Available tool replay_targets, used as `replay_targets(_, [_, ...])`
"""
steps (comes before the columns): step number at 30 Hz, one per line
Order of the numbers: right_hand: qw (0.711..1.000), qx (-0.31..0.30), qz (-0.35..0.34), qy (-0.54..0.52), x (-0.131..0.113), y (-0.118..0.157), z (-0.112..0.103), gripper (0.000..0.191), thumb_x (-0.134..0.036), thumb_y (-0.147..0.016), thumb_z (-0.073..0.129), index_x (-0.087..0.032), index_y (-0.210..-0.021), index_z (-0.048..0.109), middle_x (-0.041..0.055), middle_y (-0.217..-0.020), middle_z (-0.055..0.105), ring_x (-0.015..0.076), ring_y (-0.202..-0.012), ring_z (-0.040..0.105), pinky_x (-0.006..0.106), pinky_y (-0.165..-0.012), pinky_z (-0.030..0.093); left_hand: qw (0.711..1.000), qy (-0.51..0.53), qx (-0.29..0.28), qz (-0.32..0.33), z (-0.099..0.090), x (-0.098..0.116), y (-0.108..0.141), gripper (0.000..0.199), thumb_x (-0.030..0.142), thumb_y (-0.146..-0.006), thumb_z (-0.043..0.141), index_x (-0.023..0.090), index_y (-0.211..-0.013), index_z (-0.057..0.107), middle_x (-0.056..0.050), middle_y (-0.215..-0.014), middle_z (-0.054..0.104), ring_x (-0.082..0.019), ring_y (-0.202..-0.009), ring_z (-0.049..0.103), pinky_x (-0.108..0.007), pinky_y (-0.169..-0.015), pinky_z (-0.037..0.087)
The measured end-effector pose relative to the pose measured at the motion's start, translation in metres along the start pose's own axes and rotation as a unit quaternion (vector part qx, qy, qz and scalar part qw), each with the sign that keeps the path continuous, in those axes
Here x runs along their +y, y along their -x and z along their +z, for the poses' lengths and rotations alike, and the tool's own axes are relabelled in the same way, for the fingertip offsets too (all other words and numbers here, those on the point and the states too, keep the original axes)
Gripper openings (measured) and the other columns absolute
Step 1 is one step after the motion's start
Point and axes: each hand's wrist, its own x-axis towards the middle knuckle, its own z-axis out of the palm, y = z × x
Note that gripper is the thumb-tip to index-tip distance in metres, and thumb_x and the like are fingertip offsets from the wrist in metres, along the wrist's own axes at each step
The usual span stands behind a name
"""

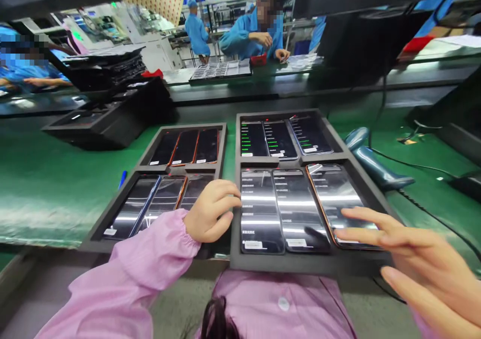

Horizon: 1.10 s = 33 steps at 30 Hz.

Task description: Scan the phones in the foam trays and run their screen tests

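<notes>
A dark foam tray [278,263] holds two rows of smartphones, their screens lit with lines of text. My right hand [417,251] spreads its fingers over the orange-edged phone [334,191] at the tray's near right. Its fingertips are at the screen; whether they press it I cannot tell. Beside the tray's left wall is my left hand [212,211], fingers loosely bent, thumb apart, nothing visible in it. The fingertips meet the wall by the near left phone [261,224]. A second tray [223,143], with dark-screened phones [186,146], lies left, partly behind my left hand and sleeve.
A barcode scanner [376,163] with a coiled cable lies right of the trays. Stacked black trays [112,113] stand at the far left, and a blue pen [122,180] lies near the left tray. Across the bench a person in blue [240,33] works.
</notes>
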Motion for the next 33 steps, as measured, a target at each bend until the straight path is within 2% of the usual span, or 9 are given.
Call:
replay_targets(3, [0.997,-0.051,-0.06,0.007,0.003,-0.013,0.011,0.024,-0.011,-0.078,0.044,-0.025,-0.096,0.037,0.0073,-0.11,0.066,0.0248,-0.123,0.045,0.046,-0.097,0.042,1.0,-0.004,0.008,0.004,0.002,0.004,0.002,0.027,0.012,-0.072,0.042,0.016,-0.094,0.057,-0.01,-0.095,0.058,-0.023,-0.1,0.051,-0.044,-0.089,0.043])
replay_targets(7, [0.992,-0.067,-0.069,0.077,-0.002,-0.02,0.028,0.019,-0.01,-0.076,0.045,-0.023,-0.089,0.038,0.01,-0.118,0.06,0.0283,-0.128,0.037,0.052,-0.102,0.032,1.0,0.006,0.006,-0.027,0.004,0.012,0.003,0.027,0.016,-0.074,0.04,0.016,-0.093,0.058,-0.01,-0.093,0.057,-0.023,-0.097,0.051,-0.046,-0.088,0.042])
replay_targets(10, [0.99,-0.074,-0.067,0.1,-0.009,-0.021,0.036,0.018,-0.01,-0.077,0.044,-0.021,-0.09,0.04,0.0107,-0.122,0.057,0.0286,-0.128,0.037,0.053,-0.102,0.03,0.999,0.005,0.012,-0.048,0.008,0.015,0.004,0.027,0.017,-0.074,0.038,0.016,-0.092,0.059,-0.01,-0.092,0.056,-0.023,-0.096,0.051,-0.046,-0.087,0.042])
replay_targets(16, [0.986,-0.094,-0.077,0.115,-0.007,-0.016,0.038,0.016,-0.009,-0.076,0.046,-0.021,-0.085,0.04,0.0098,-0.119,0.059,0.0271,-0.123,0.042,0.051,-0.104,0.027,0.999,0.021,0.046,-0.02,0.012,0.017,0.012,0.025,0.02,-0.072,0.04,0.016,-0.086,0.059,-0.008,-0.088,0.056,-0.024,-0.099,0.05,-0.047,-0.093,0.038])
replay_targets(19, [0.981,-0.108,-0.082,0.141,-0.003,-0.014,0.036,0.014,-0.01,-0.076,0.046,-0.02,-0.087,0.046,0.0081,-0.114,0.062,0.0268,-0.119,0.045,0.048,-0.103,0.029,0.998,0.029,0.055,-0.025,0.011,0.019,0.013,0.023,0.021,-0.072,0.039,0.016,-0.082,0.059,-0.007,-0.084,0.056,-0.023,-0.098,0.051,-0.046,-0.095,0.037])
replay_targets(21, [0.976,-0.123,-0.09,0.157,-0.003,-0.014,0.034,0.019,-0.013,-0.077,0.046,-0.02,-0.094,0.052,0.0068,-0.114,0.061,0.029,-0.119,0.044,0.051,-0.102,0.029,0.997,0.037,0.058,-0.022,0.011,0.021,0.013,0.023,0.023,-0.075,0.038,0.017,-0.081,0.059,-0.007,-0.083,0.057,-0.023,-0.097,0.052,-0.046,-0.094,0.038])
replay_targets(25, [0.973,-0.126,-0.08,0.174,-0.006,-0.016,0.031,0.029,-0.016,-0.078,0.047,-0.023,-0.104,0.058,0.0052,-0.129,0.051,0.0347,-0.121,0.041,0.057,-0.1,0.028,0.998,0.044,0.026,-0.021,0.01,0.022,0.009,0.028,0.029,-0.08,0.035,0.017,-0.081,0.061,-0.008,-0.082,0.06,-0.023,-0.097,0.053,-0.045,-0.092,0.04])
replay_targets(33, [0.977,-0.111,-0.03,0.179,-0.009,-0.017,0.035,0.027,-0.016,-0.079,0.047,-0.025,-0.1,0.062,0.0037,-0.136,0.044,0.0397,-0.125,0.035,0.063,-0.098,0.027,0.997,0.074,-0.007,-0.015,0.01,0.024,0.008,0.034,0.032,-0.084,0.032,0.016,-0.081,0.062,-0.008,-0.081,0.061,-0.023,-0.1,0.053,-0.045,-0.095,0.039])
